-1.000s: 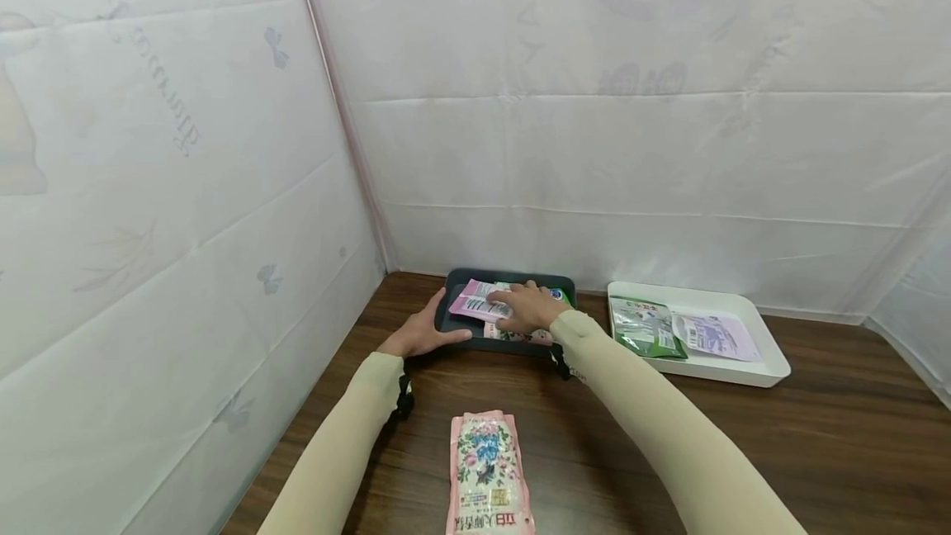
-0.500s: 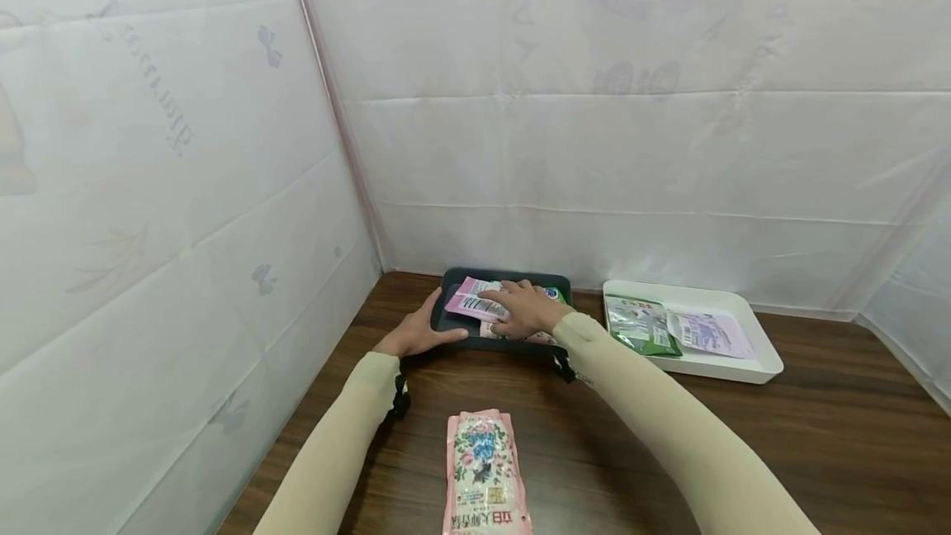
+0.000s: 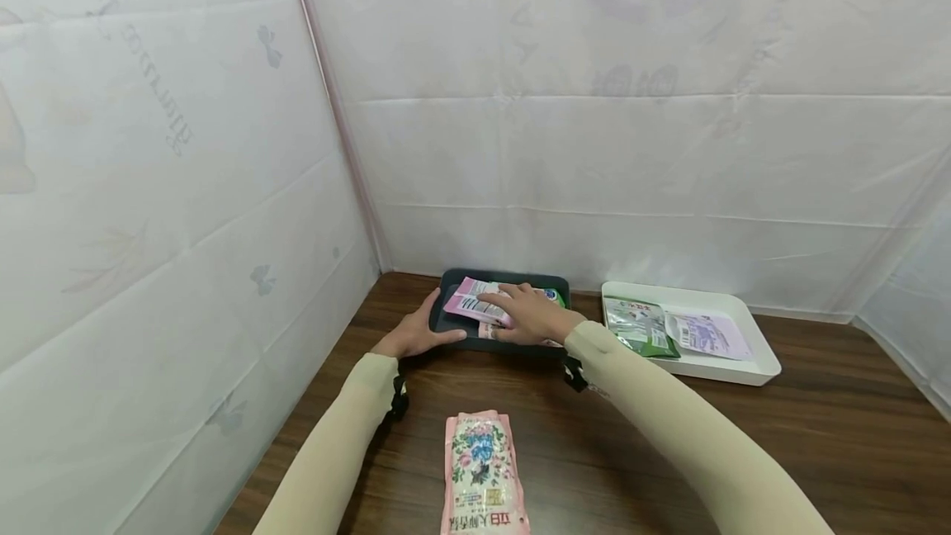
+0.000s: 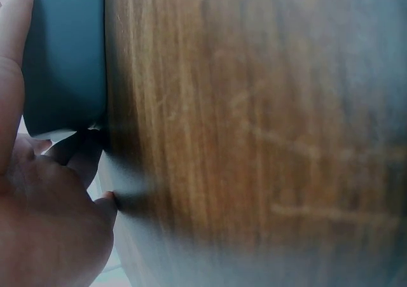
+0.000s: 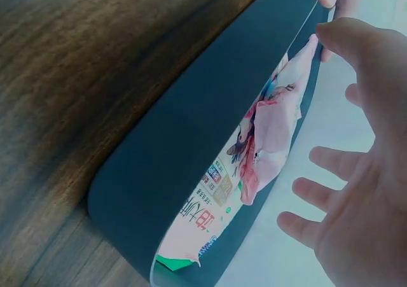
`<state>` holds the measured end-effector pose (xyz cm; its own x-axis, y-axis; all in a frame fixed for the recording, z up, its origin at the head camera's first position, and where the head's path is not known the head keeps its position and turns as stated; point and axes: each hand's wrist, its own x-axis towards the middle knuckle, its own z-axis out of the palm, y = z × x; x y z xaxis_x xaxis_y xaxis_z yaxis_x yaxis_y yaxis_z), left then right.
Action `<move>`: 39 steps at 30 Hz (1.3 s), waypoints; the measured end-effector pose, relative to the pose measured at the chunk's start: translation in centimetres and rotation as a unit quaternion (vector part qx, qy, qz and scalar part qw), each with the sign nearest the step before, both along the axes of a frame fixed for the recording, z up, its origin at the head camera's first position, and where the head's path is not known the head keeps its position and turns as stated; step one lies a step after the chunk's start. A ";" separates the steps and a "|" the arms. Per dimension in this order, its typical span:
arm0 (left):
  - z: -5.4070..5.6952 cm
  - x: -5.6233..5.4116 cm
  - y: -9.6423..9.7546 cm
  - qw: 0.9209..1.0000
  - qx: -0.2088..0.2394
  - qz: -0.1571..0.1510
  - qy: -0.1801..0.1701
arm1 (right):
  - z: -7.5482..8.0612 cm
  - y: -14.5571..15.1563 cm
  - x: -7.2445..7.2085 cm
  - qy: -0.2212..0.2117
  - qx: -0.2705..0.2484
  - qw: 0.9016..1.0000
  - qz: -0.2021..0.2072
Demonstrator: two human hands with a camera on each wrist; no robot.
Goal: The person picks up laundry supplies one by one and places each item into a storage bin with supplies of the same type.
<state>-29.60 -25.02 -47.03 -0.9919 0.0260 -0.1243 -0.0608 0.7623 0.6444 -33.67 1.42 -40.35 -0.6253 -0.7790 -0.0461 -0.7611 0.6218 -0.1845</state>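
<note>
In the head view, my left hand [image 3: 412, 333] rests at the left corner of a dark tray [image 3: 531, 277], thumb along its front and straight fingers along its left end. The left wrist view shows that thumb against the dark tray wall [image 4: 67, 51]. Over the tray, my right hand [image 3: 535, 316] hovers with spread fingers. The right wrist view shows the right hand [image 5: 362, 204] holding nothing, apart from a crumpled pink pouch [image 5: 273, 134]. That pouch [image 3: 464, 301] lies tilted on a floral pouch [image 5: 200, 214] and a green-edged pouch [image 3: 553, 296], both partly hidden.
A pink-edged floral pouch [image 3: 483, 469] lies on the brown wooden table [image 3: 594, 436] near the front. To the right, a white tray [image 3: 743, 371] holds a green pouch [image 3: 642, 327] and a lilac pouch [image 3: 709, 335]. White cloth walls [image 3: 594, 147] stand behind and at the sides.
My right hand has lifted slightly off the pink pouch and drawn back a little to the right, leaving the pouch in the dark tray. My left hand stays at the tray corner.
</note>
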 end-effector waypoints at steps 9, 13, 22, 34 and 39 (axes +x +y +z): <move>0.2 0.1 0.0 1.000 0.009 -0.001 0.000 | -0.4 0.6 1.0 0.003 -0.025 0.999 0.041; 0.4 0.1 0.0 1.000 0.009 0.000 -0.004 | -0.5 0.9 1.6 0.006 -0.024 0.998 0.056; 0.4 0.1 0.0 1.000 0.007 -0.003 0.000 | -0.2 1.7 3.3 -0.002 -0.037 0.996 0.078; 0.3 0.1 -0.1 1.000 0.010 -0.015 0.013 | -0.7 2.2 5.6 0.024 -0.034 0.993 0.106; 0.3 0.1 -0.1 1.000 0.005 -0.015 0.012 | -1.0 2.4 6.6 0.030 -0.034 0.991 0.122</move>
